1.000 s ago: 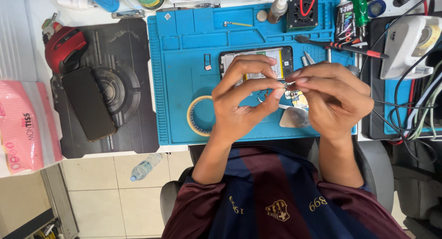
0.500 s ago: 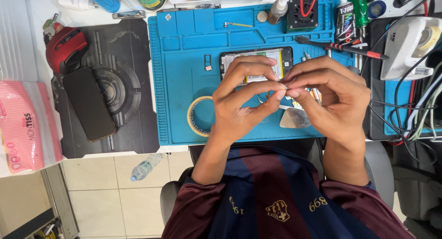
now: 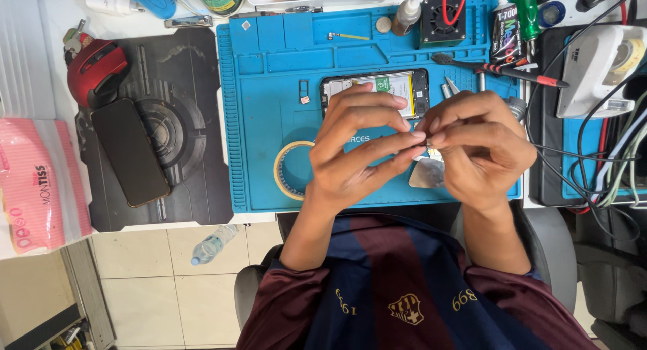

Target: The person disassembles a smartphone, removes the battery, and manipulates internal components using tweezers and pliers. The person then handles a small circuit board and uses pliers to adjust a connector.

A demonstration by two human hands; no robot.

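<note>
My left hand (image 3: 357, 154) and my right hand (image 3: 482, 148) meet fingertip to fingertip above a blue work mat (image 3: 269, 121). Between the fingertips they pinch a tiny part (image 3: 426, 139), too small to tell what it is. Behind the hands an opened phone (image 3: 397, 87) lies on the mat with its insides showing, partly hidden by my fingers. A small shiny metal plate (image 3: 426, 175) lies on the mat under my right hand. A roll of tape (image 3: 286, 171) rests flat just left of my left wrist.
A black phone (image 3: 129, 151) lies on a dark mat (image 3: 195, 121) at left, beside a red mouse (image 3: 94, 70). A red-handled screwdriver (image 3: 512, 70), bottles, a small fan (image 3: 443, 16) and cables (image 3: 606, 168) crowd the right. A pink tissue pack (image 3: 30, 188) lies far left; a plastic bottle (image 3: 212, 243) is on the floor.
Both hands stay together over the mat; the fingers have shifted slightly around the tiny part. Nothing else on the bench has moved.
</note>
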